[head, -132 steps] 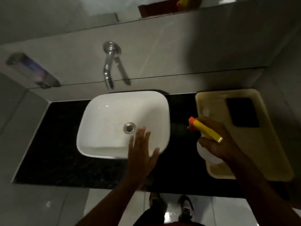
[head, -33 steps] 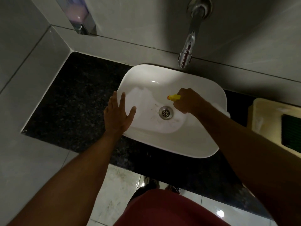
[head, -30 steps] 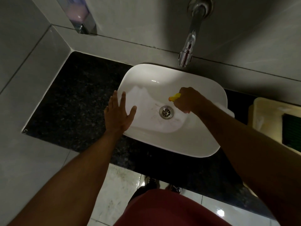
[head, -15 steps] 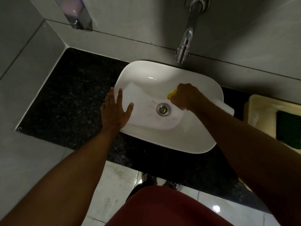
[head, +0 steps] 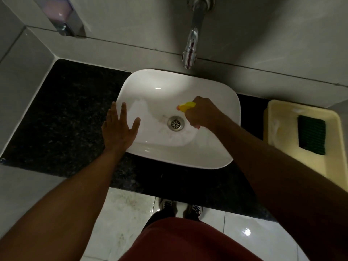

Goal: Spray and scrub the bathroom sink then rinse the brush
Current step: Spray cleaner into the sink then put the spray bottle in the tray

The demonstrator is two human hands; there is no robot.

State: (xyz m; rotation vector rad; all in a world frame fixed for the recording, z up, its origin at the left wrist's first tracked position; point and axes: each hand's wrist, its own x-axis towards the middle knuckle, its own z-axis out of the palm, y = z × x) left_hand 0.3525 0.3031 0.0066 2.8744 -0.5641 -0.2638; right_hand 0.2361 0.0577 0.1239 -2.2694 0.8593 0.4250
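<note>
Speckled black counter [head: 71, 117], glossy rounded sink [head: 216, 113], apparently foam-streaked, yellow sprayer [head: 186, 106]

Bathroom, probably: sink [head: 216, 102], tap [head: 190, 53], tiled walls.

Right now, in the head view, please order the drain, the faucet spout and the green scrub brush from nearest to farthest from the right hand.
1. The drain, just left of the right hand, in the sink bottom.
2. The faucet spout, above the hand on the back wall.
3. The green scrub brush, far right, lying in the yellow tray.
</note>
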